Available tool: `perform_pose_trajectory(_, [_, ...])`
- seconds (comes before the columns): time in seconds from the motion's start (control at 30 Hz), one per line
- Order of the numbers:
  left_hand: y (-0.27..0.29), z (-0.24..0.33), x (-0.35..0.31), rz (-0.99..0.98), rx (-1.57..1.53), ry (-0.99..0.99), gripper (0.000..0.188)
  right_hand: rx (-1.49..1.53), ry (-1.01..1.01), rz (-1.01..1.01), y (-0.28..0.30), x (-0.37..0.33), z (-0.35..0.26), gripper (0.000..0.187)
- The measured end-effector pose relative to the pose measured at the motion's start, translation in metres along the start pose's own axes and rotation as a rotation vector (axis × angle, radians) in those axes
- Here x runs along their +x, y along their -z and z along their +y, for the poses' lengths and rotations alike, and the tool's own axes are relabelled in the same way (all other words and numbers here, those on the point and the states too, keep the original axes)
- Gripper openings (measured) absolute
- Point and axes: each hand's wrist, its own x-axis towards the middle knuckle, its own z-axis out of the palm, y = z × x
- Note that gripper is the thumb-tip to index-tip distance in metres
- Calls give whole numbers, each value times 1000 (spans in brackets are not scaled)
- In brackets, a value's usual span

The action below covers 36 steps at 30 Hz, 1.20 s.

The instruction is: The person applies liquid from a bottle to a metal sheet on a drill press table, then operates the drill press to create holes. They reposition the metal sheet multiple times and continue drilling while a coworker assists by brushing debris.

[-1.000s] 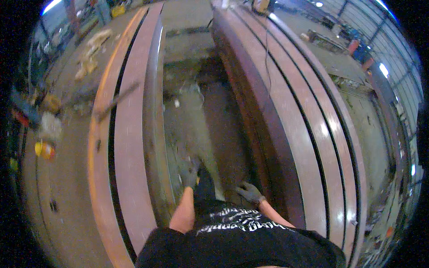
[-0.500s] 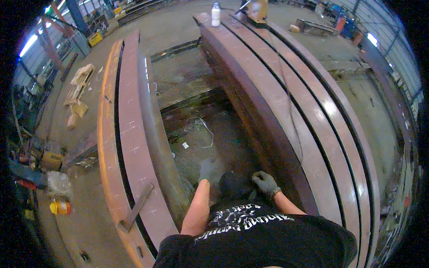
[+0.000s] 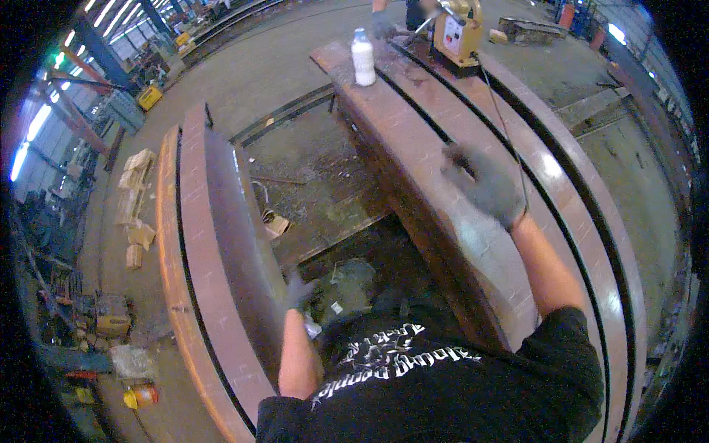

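At lower left of the frame, on the floor, a yellow and red bucket (image 3: 140, 396); higher, at left of the frame, some pale wooden slats (image 3: 131, 203). Next toward the right, two long reddish-brown steel beams (image 3: 210, 258) side by side, with a dark gap between, orange along the outer edge. Below the centre of the frame, the left hand (image 3: 298, 290) in a grey glove, close to the inner wall of these beams, fingers seemingly spread, with nothing visible inside. Cannot tell whether touching the steel.

At upper centre, a white bottle with blue cap (image 3: 362, 59), upright on the leftmost of three long reddish-brown steel beams (image 3: 413, 140). At the top edge, a co-worker's gloved hand (image 3: 384, 27); just right of it, on the same beams, a yellow box-shaped machine (image 3: 458, 35). Right of centre, over the leftmost beam, the right hand (image 3: 486, 188) in a grey glove, loosely curved and open, apparently empty; contact unclear. Near the wrist, a thin dark cable (image 3: 504, 116) from the machine.

As for progress: beams already laid in rows, already bearing faint pale marks, machine already in place; nothing visibly gripped yet. Impossible to judge the remaining part from here.
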Motion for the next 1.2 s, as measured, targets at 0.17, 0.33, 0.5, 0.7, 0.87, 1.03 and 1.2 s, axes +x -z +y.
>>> perform_pose_trajectory(0.17, [120, 89, 70, 348, -413, 28, 79, -991, 222, 442, 104, 209, 57, 49])
perform_pose_trajectory(0.33, [165, 69, 118, 641, -17, -332, 61, -626, -220, 286, 173, 361, 172, 72])
perform_pose_trajectory(0.5, [221, 159, 194, 542, -812, -27, 54, -751, -347, 241, 146, 399, 205, 78])
perform_pose_trajectory(0.7, [248, 329, 371, 368, -743, -319, 49, -715, -354, 65, 137, 437, 206, 67])
perform_pose_trajectory(0.87, [291, 401, 526, 237, -409, -530, 45, -615, -611, 291, 73, 439, 210, 49])
perform_pose_trajectory(1.03, [277, 450, 720, -28, -506, -665, 44, -287, -769, 748, -82, 420, 360, 38])
perform_pose_trajectory(1.2, [304, 512, 788, -137, -611, -793, 42, -19, -888, 946, -109, 490, 335, 43])
